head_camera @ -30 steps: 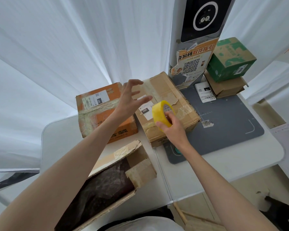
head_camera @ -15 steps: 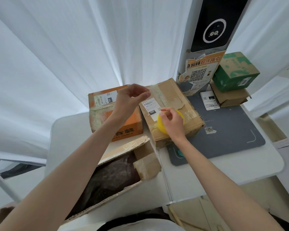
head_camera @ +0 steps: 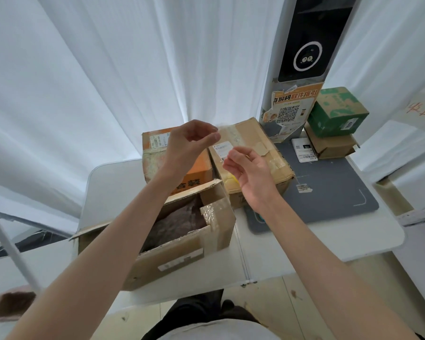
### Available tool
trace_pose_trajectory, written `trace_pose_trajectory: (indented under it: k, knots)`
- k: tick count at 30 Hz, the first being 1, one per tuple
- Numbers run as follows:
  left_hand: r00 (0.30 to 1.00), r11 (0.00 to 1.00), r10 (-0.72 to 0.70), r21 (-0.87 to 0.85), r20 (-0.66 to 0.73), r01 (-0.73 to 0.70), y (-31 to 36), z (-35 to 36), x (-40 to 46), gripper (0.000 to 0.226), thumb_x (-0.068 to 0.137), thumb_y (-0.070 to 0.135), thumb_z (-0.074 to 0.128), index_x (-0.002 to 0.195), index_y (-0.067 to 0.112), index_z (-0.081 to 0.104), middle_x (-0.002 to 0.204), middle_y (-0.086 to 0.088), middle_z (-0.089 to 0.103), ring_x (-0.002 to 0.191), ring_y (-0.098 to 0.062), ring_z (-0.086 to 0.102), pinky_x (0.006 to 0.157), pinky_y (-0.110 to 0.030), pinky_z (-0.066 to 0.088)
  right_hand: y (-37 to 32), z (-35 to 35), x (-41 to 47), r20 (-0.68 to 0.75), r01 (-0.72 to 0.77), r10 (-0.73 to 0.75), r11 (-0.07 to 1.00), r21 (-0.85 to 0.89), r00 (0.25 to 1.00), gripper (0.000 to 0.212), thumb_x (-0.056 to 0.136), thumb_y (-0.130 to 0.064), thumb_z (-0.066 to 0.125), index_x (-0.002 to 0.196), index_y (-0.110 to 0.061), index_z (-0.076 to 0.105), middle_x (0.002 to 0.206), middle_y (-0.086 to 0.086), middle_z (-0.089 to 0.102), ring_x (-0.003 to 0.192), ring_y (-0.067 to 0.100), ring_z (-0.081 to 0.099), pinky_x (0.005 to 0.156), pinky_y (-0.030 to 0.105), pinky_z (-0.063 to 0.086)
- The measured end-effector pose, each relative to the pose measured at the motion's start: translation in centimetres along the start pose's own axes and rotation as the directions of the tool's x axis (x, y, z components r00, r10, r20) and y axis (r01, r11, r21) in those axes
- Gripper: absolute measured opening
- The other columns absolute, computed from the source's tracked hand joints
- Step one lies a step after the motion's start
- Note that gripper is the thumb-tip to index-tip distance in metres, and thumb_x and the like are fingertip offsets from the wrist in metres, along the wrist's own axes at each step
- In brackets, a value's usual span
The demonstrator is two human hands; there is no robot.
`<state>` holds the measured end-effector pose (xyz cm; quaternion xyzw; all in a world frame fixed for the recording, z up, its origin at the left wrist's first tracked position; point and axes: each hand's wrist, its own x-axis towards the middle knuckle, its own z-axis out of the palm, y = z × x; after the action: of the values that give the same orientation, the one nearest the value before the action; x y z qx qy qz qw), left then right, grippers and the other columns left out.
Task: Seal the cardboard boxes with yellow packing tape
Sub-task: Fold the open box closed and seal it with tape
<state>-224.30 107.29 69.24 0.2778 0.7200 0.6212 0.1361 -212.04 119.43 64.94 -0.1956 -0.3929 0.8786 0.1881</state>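
Our right hand [head_camera: 249,174], fingers loosely curled and empty, hovered mid-frame just above the yellow tape roll [head_camera: 233,179], mostly hidden on the brown box [head_camera: 260,153]; our left hand [head_camera: 190,143], farther left, pinched together, contents unclear.

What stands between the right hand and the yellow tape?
Nothing visible. The right hand hovers close over the tape, which seems to rest on the middle box. Only a yellow sliver shows beside the palm.
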Motion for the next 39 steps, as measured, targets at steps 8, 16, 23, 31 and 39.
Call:
trace_pose_trajectory:
  k: [8,16,23,31,39]
  knots:
    - [0.996,0.995,0.085,0.05,0.02,-0.086,1.2,-1.8,-4.4,0.012,0.081,0.02,0.085,0.088,0.024,0.075,0.088,-0.006,0.075,0.079,-0.011,0.068,0.077,-0.023,0.057,1.2,1.2,-3.4,-0.015,-0.036,0.036,0.999,0.015,0.999,0.021,0.09,-0.001,0.07,0.111,-0.002,0.066,0.08,0.005,0.07,0.072,0.014,0.068,0.076,0.025,0.06]
    - [0.995,0.99,0.102,0.098,0.006,-0.102,1.9,-2.8,-7.5,0.016,0.082,0.013,0.084,0.095,0.01,0.075,0.08,-0.002,0.072,0.078,-0.014,0.068,0.076,-0.025,0.056,2.1,1.6,-5.7,0.0,-0.073,0.073,0.996,-0.048,0.997,0.023,0.077,-0.016,0.08,0.097,-0.008,0.072,0.078,0.002,0.07,0.07,0.011,0.065,0.069,0.022,0.057]
    - [0.994,0.913,0.097,0.392,0.053,-0.11,1.1,-3.4,-9.9,0.038,0.079,0.047,0.081,0.108,0.022,0.079,0.084,0.019,0.072,0.074,0.004,0.068,0.066,-0.009,0.051,2.7,0.1,-7.2,-0.098,-0.043,0.023,0.976,-0.215,0.995,0.019,0.081,-0.019,0.076,0.097,-0.01,0.071,0.071,-0.004,0.067,0.064,0.007,0.058,0.067,0.02,0.054]
    - [0.941,0.775,-0.264,0.628,0.212,0.076,-2.2,-2.9,-11.9,0.13,0.058,0.081,0.072,0.161,0.018,0.021,0.117,0.008,0.062,0.1,-0.009,0.062,0.095,-0.032,0.047,2.6,-2.8,-7.3,-0.301,-0.036,-0.085,0.927,-0.374,0.95,0.005,0.099,-0.016,0.063,0.103,-0.015,0.065,0.081,-0.001,0.062,0.067,0.007,0.056,0.066,0.02,0.053]
    - [0.869,0.801,-0.379,0.582,0.318,0.136,-4.7,-2.7,-11.8,0.057,0.081,0.038,0.084,0.132,0.026,0.063,0.12,0.01,0.063,0.102,-0.006,0.062,0.079,-0.013,0.047,4.0,-3.7,-7.9,-0.134,-0.042,0.044,0.999,0.016,0.99,0.008,0.094,-0.013,0.064,0.102,-0.011,0.062,0.072,-0.002,0.06,0.061,0.008,0.054,0.057,0.021,0.049]
